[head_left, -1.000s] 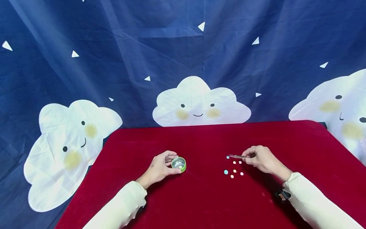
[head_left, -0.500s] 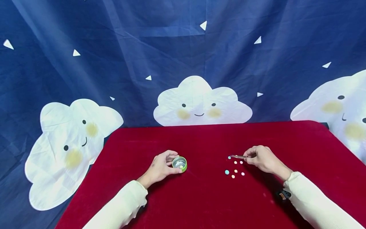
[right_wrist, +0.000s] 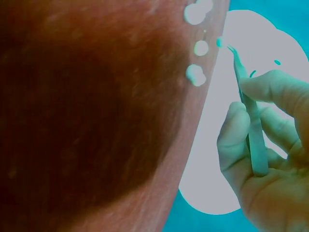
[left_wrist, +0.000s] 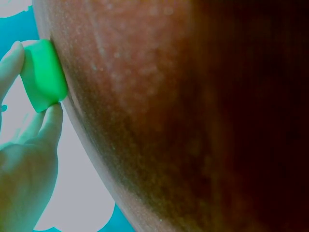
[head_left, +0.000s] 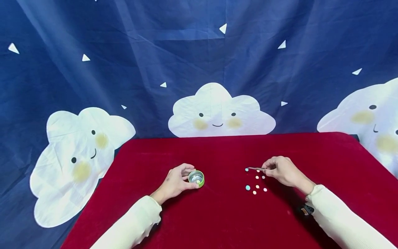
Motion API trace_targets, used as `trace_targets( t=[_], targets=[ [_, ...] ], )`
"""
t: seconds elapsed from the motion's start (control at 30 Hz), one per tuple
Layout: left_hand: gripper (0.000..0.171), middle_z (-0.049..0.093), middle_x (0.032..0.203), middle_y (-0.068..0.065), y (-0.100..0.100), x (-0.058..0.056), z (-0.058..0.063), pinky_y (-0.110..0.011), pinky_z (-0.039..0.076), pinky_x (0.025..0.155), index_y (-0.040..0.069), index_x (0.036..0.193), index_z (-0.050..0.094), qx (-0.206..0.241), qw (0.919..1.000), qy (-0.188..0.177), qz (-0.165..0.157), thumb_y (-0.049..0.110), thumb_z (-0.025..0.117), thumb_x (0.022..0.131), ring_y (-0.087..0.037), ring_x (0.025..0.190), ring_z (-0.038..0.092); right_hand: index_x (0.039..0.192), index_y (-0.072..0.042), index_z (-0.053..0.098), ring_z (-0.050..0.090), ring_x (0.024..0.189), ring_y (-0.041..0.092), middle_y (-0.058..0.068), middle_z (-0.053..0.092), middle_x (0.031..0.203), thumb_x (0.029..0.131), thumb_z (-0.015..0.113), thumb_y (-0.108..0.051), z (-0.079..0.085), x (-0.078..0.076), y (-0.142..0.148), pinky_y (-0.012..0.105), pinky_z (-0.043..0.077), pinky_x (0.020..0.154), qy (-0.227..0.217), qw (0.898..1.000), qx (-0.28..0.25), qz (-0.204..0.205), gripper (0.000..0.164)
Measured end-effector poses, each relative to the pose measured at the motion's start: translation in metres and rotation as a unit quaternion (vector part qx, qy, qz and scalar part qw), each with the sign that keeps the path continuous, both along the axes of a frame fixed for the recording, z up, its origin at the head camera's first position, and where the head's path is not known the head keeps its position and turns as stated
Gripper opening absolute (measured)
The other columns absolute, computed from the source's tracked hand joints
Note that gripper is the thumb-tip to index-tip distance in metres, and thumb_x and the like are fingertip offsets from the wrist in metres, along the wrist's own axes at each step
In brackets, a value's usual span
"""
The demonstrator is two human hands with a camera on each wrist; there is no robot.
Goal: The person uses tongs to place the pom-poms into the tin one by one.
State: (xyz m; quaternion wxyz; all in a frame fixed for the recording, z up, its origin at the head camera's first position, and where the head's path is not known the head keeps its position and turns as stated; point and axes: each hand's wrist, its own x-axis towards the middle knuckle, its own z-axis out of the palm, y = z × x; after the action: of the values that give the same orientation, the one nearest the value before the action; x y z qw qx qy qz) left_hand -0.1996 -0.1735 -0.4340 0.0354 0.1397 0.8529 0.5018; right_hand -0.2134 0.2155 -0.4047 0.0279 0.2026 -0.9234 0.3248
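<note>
My left hand (head_left: 178, 180) grips a small round tin (head_left: 202, 182), green outside and silvery inside, between thumb and fingers on the red cloth. A pale little ball (head_left: 198, 181) lies in the tin. The left wrist view shows the tin's green side (left_wrist: 44, 75). With thumb and fingers my right hand (head_left: 284, 172) pinches metal tweezers (head_left: 256, 168), their tips pointing left. At the tips is a small blue ball (head_left: 247, 169), which also shows as a bluish ball (right_wrist: 219, 42) by the tips in the right wrist view.
Near the tweezers, several small balls lie loose on the red cloth (head_left: 224, 214), among them a larger blue ball (head_left: 247, 187), a yellowish ball (head_left: 254, 192) and a pinkish ball (head_left: 265, 189). A blue curtain (head_left: 143, 62) with white clouds hangs behind the table.
The tweezers and the blue ball at their tips have shifted slightly left and away from the larger blue ball. The left hand keeps holding the tin in place.
</note>
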Motion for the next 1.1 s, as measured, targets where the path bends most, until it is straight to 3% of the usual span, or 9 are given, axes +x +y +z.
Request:
trace_targets(
  t=[0.23, 0.43, 0.9, 1.1],
  targets=[
    [0.060, 0.069, 0.120, -0.017, 0.003, -0.001, -0.001, -0.039, 0.056, 0.093, -0.003, 0.119, 0.061, 0.016, 0.9998, -0.003, -0.009, 0.002, 0.091, 0.068, -0.031, 0.107, 0.069, 0.086, -0.003, 0.075, 0.052, 0.071, 0.016, -0.004, 0.063, 0.075, 0.081, 0.077, 0.000, 0.007, -0.003, -0.013, 0.023, 0.045, 0.057, -0.033, 0.999, -0.022, 0.011, 0.007],
    [0.059, 0.069, 0.119, -0.016, 0.004, -0.002, 0.000, -0.039, 0.055, 0.094, -0.002, 0.119, 0.062, 0.016, 0.9999, -0.004, -0.003, 0.002, 0.091, 0.068, -0.031, 0.107, 0.069, 0.088, 0.000, 0.075, 0.051, 0.061, 0.015, -0.002, 0.062, 0.075, 0.083, 0.075, 0.001, 0.013, -0.006, -0.029, 0.022, 0.045, 0.049, -0.055, 0.997, -0.055, 0.026, 0.006],
    [0.060, 0.068, 0.120, -0.019, 0.002, 0.000, -0.001, -0.042, 0.056, 0.093, -0.005, 0.120, 0.061, 0.021, 0.9997, -0.008, -0.002, -0.001, 0.090, 0.068, -0.034, 0.108, 0.068, 0.087, -0.002, 0.076, 0.051, 0.069, 0.015, -0.003, 0.065, 0.078, 0.081, 0.075, 0.002, 0.020, -0.009, -0.073, 0.023, 0.046, 0.057, -0.044, 0.996, -0.049, 0.059, 0.008],
    [0.059, 0.069, 0.118, -0.016, 0.000, 0.000, -0.001, -0.037, 0.056, 0.092, -0.003, 0.118, 0.062, 0.014, 0.9999, -0.004, -0.001, 0.003, 0.091, 0.068, -0.030, 0.106, 0.069, 0.087, -0.003, 0.077, 0.052, 0.069, 0.015, -0.004, 0.064, 0.077, 0.081, 0.075, 0.002, 0.020, -0.009, -0.089, 0.025, 0.047, 0.061, -0.046, 0.996, -0.053, 0.061, 0.008]
  ],
)
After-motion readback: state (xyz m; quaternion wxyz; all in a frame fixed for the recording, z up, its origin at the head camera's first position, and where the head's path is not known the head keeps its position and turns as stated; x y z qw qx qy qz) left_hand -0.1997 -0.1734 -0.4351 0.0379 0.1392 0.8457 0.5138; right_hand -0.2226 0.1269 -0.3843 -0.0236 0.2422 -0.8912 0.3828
